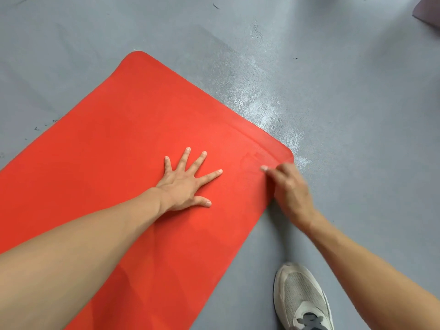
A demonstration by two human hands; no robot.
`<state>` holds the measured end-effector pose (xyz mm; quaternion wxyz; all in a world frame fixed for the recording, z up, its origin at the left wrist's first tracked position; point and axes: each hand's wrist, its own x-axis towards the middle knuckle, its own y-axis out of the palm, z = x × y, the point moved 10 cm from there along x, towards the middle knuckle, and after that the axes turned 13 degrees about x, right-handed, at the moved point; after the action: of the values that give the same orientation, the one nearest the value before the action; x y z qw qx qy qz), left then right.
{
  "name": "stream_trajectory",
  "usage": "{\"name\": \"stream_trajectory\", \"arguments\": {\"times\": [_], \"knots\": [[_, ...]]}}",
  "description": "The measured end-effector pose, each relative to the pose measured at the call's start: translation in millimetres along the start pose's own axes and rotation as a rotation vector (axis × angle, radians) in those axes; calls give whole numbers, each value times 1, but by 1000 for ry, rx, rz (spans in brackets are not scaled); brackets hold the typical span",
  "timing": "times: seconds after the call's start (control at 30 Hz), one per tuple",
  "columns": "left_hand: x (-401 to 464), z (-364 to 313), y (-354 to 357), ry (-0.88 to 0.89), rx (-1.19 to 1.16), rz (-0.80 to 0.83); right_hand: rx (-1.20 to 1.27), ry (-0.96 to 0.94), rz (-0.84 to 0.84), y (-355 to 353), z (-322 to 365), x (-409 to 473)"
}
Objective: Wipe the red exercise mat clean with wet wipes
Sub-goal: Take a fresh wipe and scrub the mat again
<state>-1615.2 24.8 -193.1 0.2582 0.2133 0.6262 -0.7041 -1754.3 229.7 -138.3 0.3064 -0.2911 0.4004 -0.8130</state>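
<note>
floor: grey, carries everything; pale shiny scuffed or damp patch just off the mat's far right corner.
red exercise mat: flat on the floor, laid diagonally, far end and both far corners in view, near end out of frame.
left hand: palm down mid-mat, fingers straight and spread, pressing it flat; holds nothing.
right hand: blurred, at the mat's right edge near the far right corner; fingers curled, a small whitish bit at the tips, likely a wet wipe, cannot tell for sure.
progress: faint glossy streak on the mat beside the right hand, looks freshly wiped; rest of the mat matte, judged mostly still to do.
shoe: off the mat's right edge, near side; not blocking.
purple object: well beyond the mat, top right, cropped.
obstacles: left forearm lies across the near mat; must shift to wipe there.
</note>
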Motion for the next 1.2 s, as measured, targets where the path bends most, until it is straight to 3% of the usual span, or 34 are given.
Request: {"name": "stream_trajectory", "arguments": {"times": [0.07, 0.17, 0.3, 0.4, 0.47, 0.53, 0.6, 0.67, 0.77, 0.93, 1.2], "knots": [[0, -1, -1, 1, -13, -1, -29, 264, -136, -19, -38, 13], [-2, 0, -1, -3, -12, 0, 48, 350, -182, -6, -8, -10], [-1, -1, -2, -2, -15, -10, 175, -58, 205, 35, 100, -81], [0, -1, -3, -2, -7, -9, 171, -219, 267, 32, 84, -59], [0, -2, -3, 0, -11, -9, 103, -110, 86, 13, 38, -12], [0, -1, -3, -3, -14, -7, 34, 138, -62, -8, -16, 32], [0, -2, -2, -4, -18, -7, 31, 320, -93, -13, -47, 52], [1, -1, -1, -4, -23, -10, 61, 356, -108, -17, -44, 59], [1, -1, -1, -3, -32, -18, 130, 217, -26, -9, -6, 70], [1, -1, -3, -2, -41, -41, 158, -177, 313, 54, 65, 100], [-1, 0, -3, -4, -56, -46, 183, -32, 323, 4, 9, 19]]}}
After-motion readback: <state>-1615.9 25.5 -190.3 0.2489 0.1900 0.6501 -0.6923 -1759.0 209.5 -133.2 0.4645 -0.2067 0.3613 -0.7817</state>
